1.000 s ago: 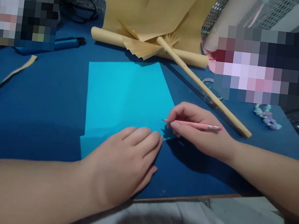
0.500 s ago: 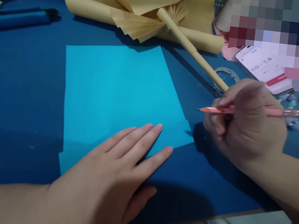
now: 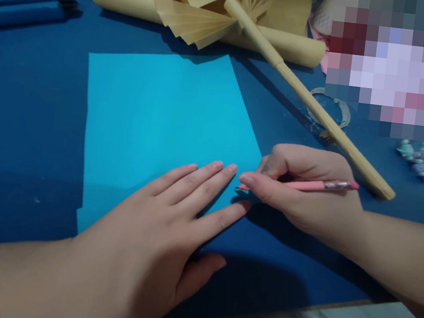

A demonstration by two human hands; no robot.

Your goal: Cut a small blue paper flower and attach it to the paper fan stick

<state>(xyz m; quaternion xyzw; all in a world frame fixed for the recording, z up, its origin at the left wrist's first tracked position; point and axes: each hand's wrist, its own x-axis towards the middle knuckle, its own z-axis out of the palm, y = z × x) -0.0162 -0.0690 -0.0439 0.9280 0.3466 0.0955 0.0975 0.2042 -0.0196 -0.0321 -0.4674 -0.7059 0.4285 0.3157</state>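
Note:
A bright blue sheet of paper lies on the dark blue table, a small step showing along its lower left edge. My left hand rests flat on the paper's lower part with fingers spread, holding nothing. In my right hand is a pink pencil, gripped near its point. The pencil tip is at the paper's lower right part, close to my left fingertips. Whether the tip touches the paper I cannot tell. My right hand covers the sheet's right corner.
Behind the paper lie a tan paper roll and a pleated paper fan. A tan rolled paper stick slants to the right, over a roll of clear tape. Beads sit at right, a blue long object at left.
My right hand has moved left and down, bringing the pencil from beside the paper to its lower right part. The far end of the paper stick is now uncovered. My left hand stays on the paper.

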